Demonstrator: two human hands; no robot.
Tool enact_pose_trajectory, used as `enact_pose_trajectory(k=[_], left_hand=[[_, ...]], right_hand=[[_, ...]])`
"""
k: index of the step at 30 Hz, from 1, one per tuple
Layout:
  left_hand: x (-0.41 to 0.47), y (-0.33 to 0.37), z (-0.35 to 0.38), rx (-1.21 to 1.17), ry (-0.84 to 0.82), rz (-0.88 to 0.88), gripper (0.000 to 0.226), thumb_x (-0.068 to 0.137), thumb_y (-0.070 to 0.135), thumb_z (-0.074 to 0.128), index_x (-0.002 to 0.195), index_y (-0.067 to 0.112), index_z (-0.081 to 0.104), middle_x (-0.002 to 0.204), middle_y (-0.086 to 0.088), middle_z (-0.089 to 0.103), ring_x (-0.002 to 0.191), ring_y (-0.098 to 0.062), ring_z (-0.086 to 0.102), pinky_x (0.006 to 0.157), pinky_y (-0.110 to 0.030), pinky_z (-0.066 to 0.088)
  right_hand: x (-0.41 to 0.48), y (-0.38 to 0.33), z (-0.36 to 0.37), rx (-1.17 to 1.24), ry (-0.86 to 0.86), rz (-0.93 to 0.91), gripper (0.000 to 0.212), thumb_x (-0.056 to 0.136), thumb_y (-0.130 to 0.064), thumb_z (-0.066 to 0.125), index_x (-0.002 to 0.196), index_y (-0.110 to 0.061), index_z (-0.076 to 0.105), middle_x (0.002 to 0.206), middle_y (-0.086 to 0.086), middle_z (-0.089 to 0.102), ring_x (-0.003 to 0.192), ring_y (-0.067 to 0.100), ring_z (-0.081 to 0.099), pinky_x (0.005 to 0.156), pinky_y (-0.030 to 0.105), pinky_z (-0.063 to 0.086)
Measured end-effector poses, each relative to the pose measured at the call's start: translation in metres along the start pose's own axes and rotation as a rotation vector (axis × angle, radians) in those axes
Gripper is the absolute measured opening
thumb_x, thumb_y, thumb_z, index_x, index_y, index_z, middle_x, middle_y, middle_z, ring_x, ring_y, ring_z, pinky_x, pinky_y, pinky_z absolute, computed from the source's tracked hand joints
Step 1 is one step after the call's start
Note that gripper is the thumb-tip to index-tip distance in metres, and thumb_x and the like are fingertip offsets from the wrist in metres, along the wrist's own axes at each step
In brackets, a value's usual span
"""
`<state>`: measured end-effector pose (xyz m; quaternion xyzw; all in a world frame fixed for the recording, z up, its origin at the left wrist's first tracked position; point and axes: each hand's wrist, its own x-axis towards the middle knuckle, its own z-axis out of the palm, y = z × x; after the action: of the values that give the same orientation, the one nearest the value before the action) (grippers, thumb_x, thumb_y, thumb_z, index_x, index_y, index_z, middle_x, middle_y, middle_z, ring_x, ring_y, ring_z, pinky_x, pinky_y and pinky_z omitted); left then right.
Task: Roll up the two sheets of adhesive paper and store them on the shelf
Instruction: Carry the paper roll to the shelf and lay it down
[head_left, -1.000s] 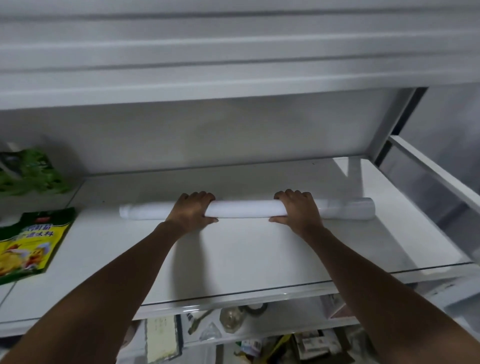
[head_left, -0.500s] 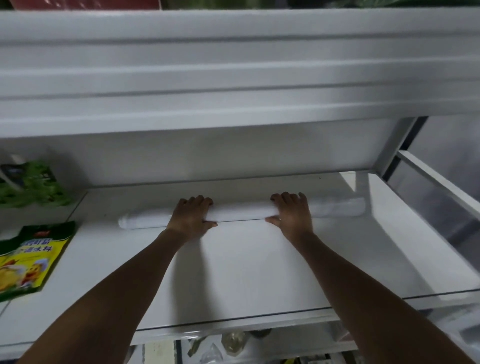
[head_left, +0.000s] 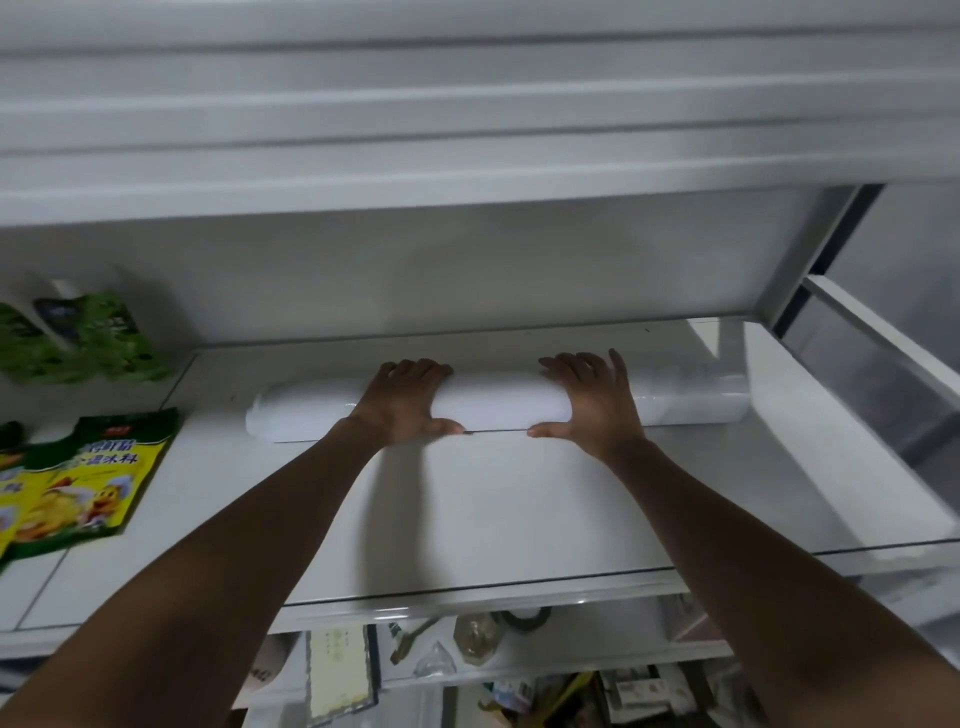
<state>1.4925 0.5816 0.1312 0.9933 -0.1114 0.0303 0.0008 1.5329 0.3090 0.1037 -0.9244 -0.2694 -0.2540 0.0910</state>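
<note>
Head view: white paper roll (head_left: 498, 408) lies lengthwise on the white shelf (head_left: 519, 509), toward the back wall. Left hand (head_left: 402, 402) and right hand (head_left: 597, 400) both clasp its middle, fingers draped over the top and thumbs at the near edge. Roll ends stick out either side. Yellow-green packet (head_left: 98, 483) lies far left.

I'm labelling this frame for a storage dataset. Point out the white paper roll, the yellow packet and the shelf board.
white paper roll (head_left: 498, 408), head view, middle of its length
yellow packet (head_left: 104, 480), head view, its printed front
shelf board (head_left: 519, 509), head view, bare surface before the roll
</note>
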Motion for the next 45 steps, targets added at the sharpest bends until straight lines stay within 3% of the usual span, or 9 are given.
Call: enact_pose_trajectory(k=[3, 8, 14, 18, 29, 37, 39, 41, 45], left_hand=[[-0.004, 0.003, -0.004, 0.006, 0.060, 0.054, 0.106, 0.053, 0.086, 0.027, 0.137, 0.022, 0.035, 0.139, 0.001, 0.041, 0.122, -0.025, 0.043, 0.102, -0.037, 0.025], [-0.012, 0.012, -0.010, -0.001, 0.090, 0.093, 0.094, 0.060, 0.076, 0.058, 0.135, 0.023, 0.038, 0.136, -0.002, 0.043, 0.120, -0.027, 0.044, 0.102, -0.041, 0.027], [-0.026, 0.021, -0.014, 0.026, 0.131, 0.137, 0.100, 0.054, 0.083, 0.040, 0.132, 0.021, 0.043, 0.132, -0.006, 0.048, 0.114, -0.030, 0.050, 0.096, -0.043, 0.033], [-0.035, 0.026, -0.017, 0.011, 0.098, 0.132, 0.096, 0.061, 0.071, 0.062, 0.139, 0.022, 0.034, 0.138, -0.005, 0.042, 0.121, -0.028, 0.042, 0.100, -0.041, 0.027], [-0.040, 0.039, -0.005, 0.185, 0.133, 0.061, 0.090, 0.067, 0.049, 0.068, 0.141, 0.021, 0.025, 0.134, -0.004, 0.039, 0.116, -0.029, 0.040, 0.092, -0.042, 0.030], [-0.015, 0.026, 0.010, 0.183, 0.326, 0.048, 0.108, 0.034, 0.047, 0.085, 0.127, 0.013, 0.041, 0.112, -0.012, 0.055, 0.096, -0.030, 0.047, 0.079, -0.043, 0.042], [-0.010, 0.021, 0.010, 0.136, 0.309, 0.022, 0.112, 0.036, 0.061, 0.080, 0.128, 0.010, 0.040, 0.116, -0.014, 0.054, 0.099, -0.030, 0.045, 0.082, -0.046, 0.041], [-0.008, 0.015, 0.012, 0.099, 0.283, 0.062, 0.104, 0.056, 0.081, 0.054, 0.130, 0.008, 0.041, 0.120, -0.015, 0.050, 0.101, -0.030, 0.045, 0.085, -0.047, 0.037], [-0.009, 0.005, 0.012, 0.078, 0.312, 0.093, 0.083, 0.079, 0.072, 0.036, 0.129, 0.007, 0.043, 0.120, -0.016, 0.054, 0.105, -0.031, 0.046, 0.087, -0.048, 0.040]], right_hand=[[-0.003, 0.001, -0.009, 0.009, 0.029, -0.013, 0.091, 0.048, -0.069, 0.075, 0.122, -0.018, 0.058, 0.116, 0.004, 0.062, 0.108, 0.028, 0.057, 0.105, 0.052, 0.022], [-0.008, -0.003, -0.021, 0.036, 0.012, -0.016, 0.081, 0.057, -0.066, 0.073, 0.121, -0.020, 0.058, 0.115, 0.002, 0.061, 0.106, 0.026, 0.056, 0.107, 0.048, 0.021], [-0.014, -0.009, -0.032, 0.057, -0.033, -0.035, 0.074, 0.067, -0.069, 0.062, 0.122, -0.021, 0.057, 0.117, 0.000, 0.061, 0.105, 0.024, 0.055, 0.107, 0.042, 0.019], [-0.018, -0.014, -0.039, 0.069, -0.061, -0.054, 0.075, 0.069, -0.074, 0.048, 0.122, -0.022, 0.056, 0.115, -0.001, 0.061, 0.103, 0.023, 0.055, 0.105, 0.040, 0.021], [-0.033, -0.022, -0.036, 0.018, -0.049, -0.048, 0.070, 0.060, -0.048, 0.078, 0.122, -0.023, 0.056, 0.114, 0.002, 0.058, 0.103, 0.027, 0.054, 0.096, 0.037, 0.027], [-0.017, -0.024, -0.021, -0.065, 0.061, -0.010, 0.068, 0.052, -0.023, 0.079, 0.116, -0.020, 0.054, 0.119, 0.006, 0.053, 0.099, 0.029, 0.047, 0.087, 0.041, 0.040], [-0.013, -0.023, -0.018, -0.068, 0.067, 0.046, 0.070, 0.052, -0.018, 0.080, 0.116, -0.020, 0.053, 0.121, 0.009, 0.052, 0.097, 0.032, 0.050, 0.086, 0.042, 0.042], [-0.011, -0.020, -0.017, -0.064, 0.064, 0.061, 0.073, 0.052, -0.020, 0.083, 0.117, -0.019, 0.050, 0.119, 0.011, 0.053, 0.095, 0.034, 0.052, 0.084, 0.042, 0.044], [-0.011, -0.012, -0.017, -0.046, 0.073, 0.014, 0.065, 0.062, -0.035, 0.083, 0.117, -0.016, 0.052, 0.111, 0.009, 0.056, 0.088, 0.033, 0.054, 0.080, 0.041, 0.045]])
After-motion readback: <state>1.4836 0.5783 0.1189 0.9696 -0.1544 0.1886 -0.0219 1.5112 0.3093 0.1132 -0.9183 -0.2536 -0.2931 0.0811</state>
